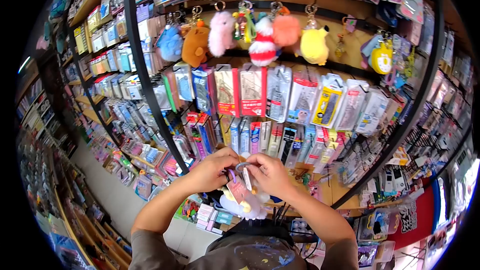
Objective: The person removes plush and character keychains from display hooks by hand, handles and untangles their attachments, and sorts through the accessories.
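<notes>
Close in front of my chest hangs a fluffy pale lavender and yellow plush keychain (244,206). A pink card tag (237,188) and a narrow white label hang above it, near a purple loop (231,175). My left hand (216,170) is closed, fingertips pinching the keychain's top on the left. My right hand (271,172) pinches a greyish ring (243,165) at the top on the other side. The fingers of both hands nearly meet there and partly hide the fastening.
Ahead, plush keychains such as a yellow one (314,46) and a brown one (195,46) hang from a rail. Below them are hooks of packaged stationery (253,91). Black shelf posts (150,77) stand on both sides. At left, an aisle floor (107,195) runs between shelves.
</notes>
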Available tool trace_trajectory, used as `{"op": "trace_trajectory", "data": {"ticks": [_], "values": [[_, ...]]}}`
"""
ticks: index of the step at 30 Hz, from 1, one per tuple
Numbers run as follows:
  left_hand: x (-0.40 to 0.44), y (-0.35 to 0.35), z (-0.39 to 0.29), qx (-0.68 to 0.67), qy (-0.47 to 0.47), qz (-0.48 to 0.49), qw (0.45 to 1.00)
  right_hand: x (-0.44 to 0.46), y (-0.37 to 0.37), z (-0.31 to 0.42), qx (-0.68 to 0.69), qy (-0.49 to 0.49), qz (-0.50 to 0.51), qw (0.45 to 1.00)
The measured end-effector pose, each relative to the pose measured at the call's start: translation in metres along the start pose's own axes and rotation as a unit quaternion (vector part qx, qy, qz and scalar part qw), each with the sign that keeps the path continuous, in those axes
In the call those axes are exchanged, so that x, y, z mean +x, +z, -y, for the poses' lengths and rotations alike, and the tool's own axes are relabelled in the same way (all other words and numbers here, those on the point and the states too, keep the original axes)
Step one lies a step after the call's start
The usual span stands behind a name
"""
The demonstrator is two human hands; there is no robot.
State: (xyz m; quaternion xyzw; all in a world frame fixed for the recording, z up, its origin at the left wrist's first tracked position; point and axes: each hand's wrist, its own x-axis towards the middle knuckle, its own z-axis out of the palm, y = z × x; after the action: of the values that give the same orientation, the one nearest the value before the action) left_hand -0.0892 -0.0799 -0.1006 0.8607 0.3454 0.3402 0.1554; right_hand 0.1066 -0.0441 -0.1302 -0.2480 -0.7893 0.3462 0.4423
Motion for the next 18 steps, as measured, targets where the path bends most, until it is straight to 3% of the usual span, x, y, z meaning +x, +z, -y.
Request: {"op": "trace_trajectory", "data": {"ticks": [1,2,4,8,12,16,18], "values": [[0.005,0.003,-0.003,-0.023,-0.021,-0.017,0.999,-0.003,-0.007,0.001,0.028,0.049,-0.016,0.998],[0.010,0.005,-0.007,-0.046,-0.043,-0.035,0.997,-0.006,-0.014,-0.002,0.006,0.033,-0.068,0.997],[0.016,0.011,-0.005,-0.081,-0.053,-0.085,0.992,-0.005,-0.032,-0.022,0.130,0.049,-0.119,0.983],[0.024,0.007,-0.009,-0.012,0.059,-0.128,0.990,-0.005,-0.099,-0.008,0.278,0.137,-0.143,0.940],[0.017,0.013,-0.004,-0.011,0.080,-0.138,0.987,0.000,-0.160,-0.001,0.377,0.105,-0.131,0.911],[-0.002,0.020,0.004,-0.014,0.055,-0.139,0.989,0.008,-0.208,-0.002,0.388,0.078,-0.196,0.897],[-0.011,0.022,0.005,-0.022,0.044,-0.155,0.987,0.011,-0.224,0.016,0.467,0.180,-0.261,0.826]]}}
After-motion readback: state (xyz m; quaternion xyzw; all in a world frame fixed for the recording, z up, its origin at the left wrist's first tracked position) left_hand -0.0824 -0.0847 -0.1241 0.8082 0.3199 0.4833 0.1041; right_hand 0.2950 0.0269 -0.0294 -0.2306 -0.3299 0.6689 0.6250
